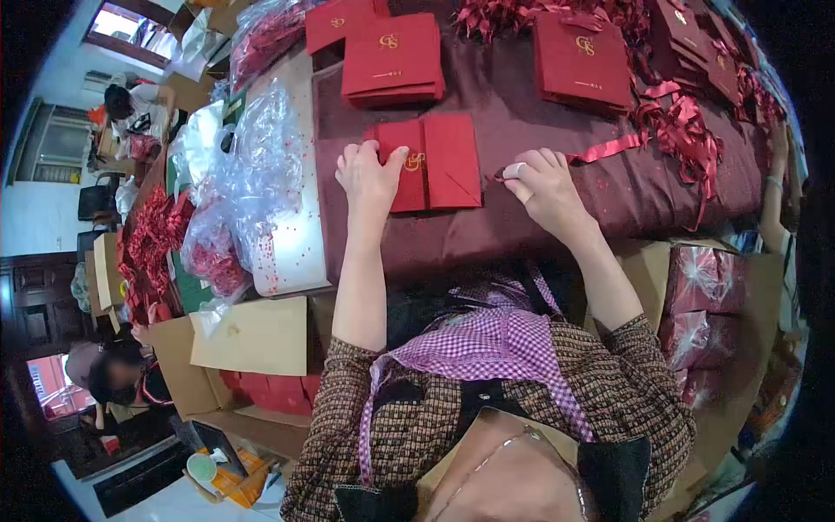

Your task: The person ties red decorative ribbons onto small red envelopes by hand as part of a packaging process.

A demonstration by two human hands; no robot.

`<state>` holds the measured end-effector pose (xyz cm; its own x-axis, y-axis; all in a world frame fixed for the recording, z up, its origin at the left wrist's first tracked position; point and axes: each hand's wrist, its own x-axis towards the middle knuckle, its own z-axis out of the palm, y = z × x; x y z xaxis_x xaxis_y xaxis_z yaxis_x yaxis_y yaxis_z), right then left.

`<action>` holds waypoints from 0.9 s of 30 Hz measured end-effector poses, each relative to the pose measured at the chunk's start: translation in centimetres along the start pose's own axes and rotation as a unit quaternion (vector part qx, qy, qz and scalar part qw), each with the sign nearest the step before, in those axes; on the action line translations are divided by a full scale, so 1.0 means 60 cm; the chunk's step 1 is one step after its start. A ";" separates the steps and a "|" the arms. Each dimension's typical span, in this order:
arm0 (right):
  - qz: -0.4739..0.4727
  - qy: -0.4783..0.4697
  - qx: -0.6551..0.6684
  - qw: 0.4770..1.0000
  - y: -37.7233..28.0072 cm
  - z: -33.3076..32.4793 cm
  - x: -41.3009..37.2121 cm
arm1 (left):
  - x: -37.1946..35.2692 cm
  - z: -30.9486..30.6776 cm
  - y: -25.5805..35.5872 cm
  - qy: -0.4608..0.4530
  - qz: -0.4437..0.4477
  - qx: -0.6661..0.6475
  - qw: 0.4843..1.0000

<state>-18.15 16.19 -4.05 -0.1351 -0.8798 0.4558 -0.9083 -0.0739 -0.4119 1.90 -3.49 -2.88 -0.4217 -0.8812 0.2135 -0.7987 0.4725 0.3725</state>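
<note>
A red paper bag (452, 165) with a gold emblem lies flat on the dark red cloth in front of me. A dark line runs down it from top to bottom. My left hand (370, 178) grips its left edge, the thumb resting near the emblem. To the right of the bag, apart from it, my right hand (546, 189) is closed in a pinch, with a white wrap on one digit. A red ribbon (613, 148) runs from behind its fingers towards a ribbon bundle (683, 130); a dark red tip pokes out at the fingertips.
Stacks of red bags, one at left (391, 56) and one at right (583, 65), lie farther back. Clear plastic wrapping (261, 165) covers the table's left end. Open cartons (248, 335) stand below the edge. Other people are at the far left, and an arm (774, 191) shows at right.
</note>
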 end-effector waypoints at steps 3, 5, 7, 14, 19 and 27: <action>0.010 0.016 0.008 1.000 -0.008 -0.002 0.006 | 0.010 0.010 0.003 0.048 0.013 -0.031 0.998; 0.018 0.017 0.017 1.000 -0.013 -0.006 0.007 | 0.009 0.011 0.007 0.035 0.000 -0.046 0.998; 0.000 -0.004 -0.001 1.000 -0.013 -0.006 0.007 | 0.000 0.011 0.006 0.048 0.020 -0.044 0.998; 0.032 0.072 0.061 0.995 -0.004 0.004 0.004 | -0.016 -0.006 0.010 -0.035 -0.058 -0.146 0.987; 0.200 0.044 0.303 0.931 -0.026 -0.004 0.025 | -0.024 -0.013 0.016 -0.069 -0.103 -0.327 0.937; 0.055 -0.015 0.205 0.977 -0.062 0.039 0.067 | -0.057 -0.027 0.028 -0.076 -0.100 -0.459 0.879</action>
<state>-14.42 11.83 -2.51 -0.2066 -0.9055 0.3705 -0.6537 -0.1540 -0.7409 2.70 0.32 -1.52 -0.4201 -0.9068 -0.0358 -0.2092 0.0584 0.9761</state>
